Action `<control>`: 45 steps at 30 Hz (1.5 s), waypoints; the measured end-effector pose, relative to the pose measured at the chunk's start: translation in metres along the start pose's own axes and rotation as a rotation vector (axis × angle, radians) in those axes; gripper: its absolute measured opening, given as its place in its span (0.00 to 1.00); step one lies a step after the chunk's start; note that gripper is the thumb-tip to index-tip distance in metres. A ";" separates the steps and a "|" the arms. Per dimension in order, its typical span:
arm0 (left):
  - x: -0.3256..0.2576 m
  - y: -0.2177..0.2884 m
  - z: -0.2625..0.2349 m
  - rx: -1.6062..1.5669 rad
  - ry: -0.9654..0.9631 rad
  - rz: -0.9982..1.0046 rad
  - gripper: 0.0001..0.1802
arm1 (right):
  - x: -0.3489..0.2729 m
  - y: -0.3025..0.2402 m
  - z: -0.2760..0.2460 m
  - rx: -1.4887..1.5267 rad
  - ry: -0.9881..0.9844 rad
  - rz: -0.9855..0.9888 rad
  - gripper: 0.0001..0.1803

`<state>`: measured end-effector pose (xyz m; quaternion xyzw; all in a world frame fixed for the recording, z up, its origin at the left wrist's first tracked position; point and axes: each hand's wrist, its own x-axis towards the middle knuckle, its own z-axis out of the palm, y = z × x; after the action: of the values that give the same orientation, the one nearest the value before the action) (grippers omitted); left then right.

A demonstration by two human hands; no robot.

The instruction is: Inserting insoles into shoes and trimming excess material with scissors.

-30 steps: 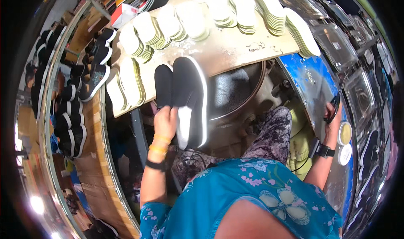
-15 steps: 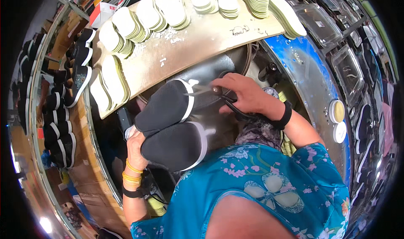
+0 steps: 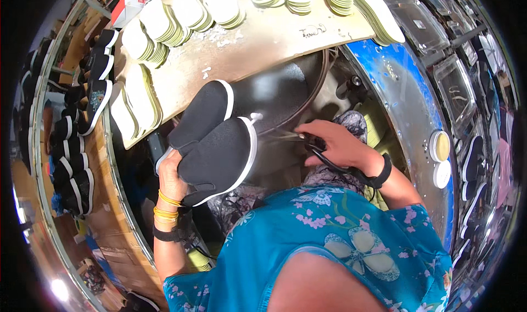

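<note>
My left hand (image 3: 171, 176) grips a pair of black fabric shoes with white sole edges by the heel end. The nearer shoe (image 3: 217, 152) overlaps the farther shoe (image 3: 202, 111). A small white nub (image 3: 256, 116) sticks out from the toe edge of the nearer shoe; none shows on the farther shoe's toe. To the right of the toes, my right hand (image 3: 343, 147) is closed round the dark handles of a pair of scissors (image 3: 288, 135). Their blades are blurred, point left and lie apart from the shoes.
Stacks of pale insoles (image 3: 222, 4) and white scraps lie on a board (image 3: 181, 87) beyond the shoes. Beneath it is a large dark basin (image 3: 269, 89). A blue-edged metal surface (image 3: 395, 87) with an open round tin (image 3: 439, 146) stands right. Shelved black shoes (image 3: 101, 100) are at left.
The shoes have turned in my left hand, their toes swinging away from me. The white nub on the farther shoe's toe no longer shows. My right hand has drawn back rightward and nearer with the scissors.
</note>
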<state>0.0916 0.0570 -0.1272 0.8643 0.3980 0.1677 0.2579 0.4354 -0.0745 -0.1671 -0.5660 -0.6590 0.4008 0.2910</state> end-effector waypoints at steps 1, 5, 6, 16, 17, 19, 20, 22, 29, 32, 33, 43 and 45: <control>0.002 0.001 0.000 0.010 -0.003 0.015 0.18 | 0.002 -0.001 0.000 -0.044 0.022 -0.057 0.35; 0.005 0.008 0.002 0.071 -0.042 0.032 0.18 | 0.009 0.002 0.002 -0.154 0.047 -0.119 0.29; 0.004 0.007 0.002 0.102 -0.071 0.006 0.18 | 0.009 0.005 0.003 -0.190 0.068 -0.147 0.26; -0.030 -0.048 0.027 -1.262 0.023 -0.506 0.17 | 0.018 -0.001 0.031 -0.144 0.010 -0.039 0.28; -0.032 -0.050 0.032 -1.410 0.050 -0.505 0.17 | 0.023 -0.007 0.032 -0.164 -0.016 -0.071 0.27; -0.034 -0.051 0.043 -1.647 0.092 -0.489 0.18 | 0.034 -0.021 0.034 -0.180 0.001 -0.077 0.28; -0.034 -0.050 0.048 -1.733 0.104 -0.477 0.18 | 0.038 -0.027 0.036 -0.184 0.039 -0.136 0.28; -0.035 -0.046 0.057 -1.836 0.113 -0.468 0.19 | 0.046 -0.034 0.037 -0.221 0.082 -0.166 0.27; -0.037 -0.035 0.075 -2.041 0.119 -0.466 0.23 | 0.046 -0.027 0.053 -0.364 0.052 -0.200 0.26; -0.037 -0.034 0.083 -2.081 0.125 -0.468 0.24 | 0.041 -0.025 0.058 -0.320 0.059 -0.197 0.28; -0.039 -0.033 0.085 -2.086 0.128 -0.470 0.25 | 0.041 -0.026 0.058 -0.270 -0.001 -0.104 0.29; -0.023 -0.013 0.089 -1.975 0.076 -0.568 0.27 | 0.046 -0.064 0.032 -0.396 -0.007 -0.343 0.27; -0.016 -0.002 0.091 -2.006 0.059 -0.489 0.24 | 0.050 -0.062 0.035 -0.524 0.023 -0.379 0.27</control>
<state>0.1254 0.0170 -0.2033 0.1429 0.2464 0.3865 0.8772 0.3647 -0.0347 -0.1351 -0.4934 -0.8302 0.1494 0.2123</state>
